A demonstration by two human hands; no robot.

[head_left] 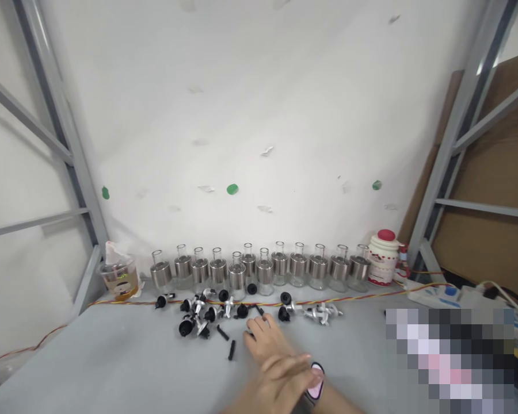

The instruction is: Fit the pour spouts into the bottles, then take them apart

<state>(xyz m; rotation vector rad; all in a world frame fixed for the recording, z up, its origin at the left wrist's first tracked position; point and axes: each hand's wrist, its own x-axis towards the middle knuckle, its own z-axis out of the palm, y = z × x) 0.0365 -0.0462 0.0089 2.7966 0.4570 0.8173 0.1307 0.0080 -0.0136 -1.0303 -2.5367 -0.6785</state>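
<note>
My right hand [265,339] lies flat on the grey table [112,356], fingers stretched toward a scatter of black and silver pourer caps [202,316]; it holds nothing. A watch with a pink face [315,384] sits on its wrist. My left hand [285,376] comes in from below and rests across the back of the right hand, its fingertips touching the watch. Two small black stoppers [231,349] lie just left of the right fingertips. Several glass bottles with metal collars [263,270] stand in a row along the wall.
A plastic cup with a brown drink [120,277] stands at the back left. At the back right are a white jar with a red lid [384,259] and a power strip [435,294]. A red-yellow cable [371,296] runs along the bottles. Metal rack posts flank both sides.
</note>
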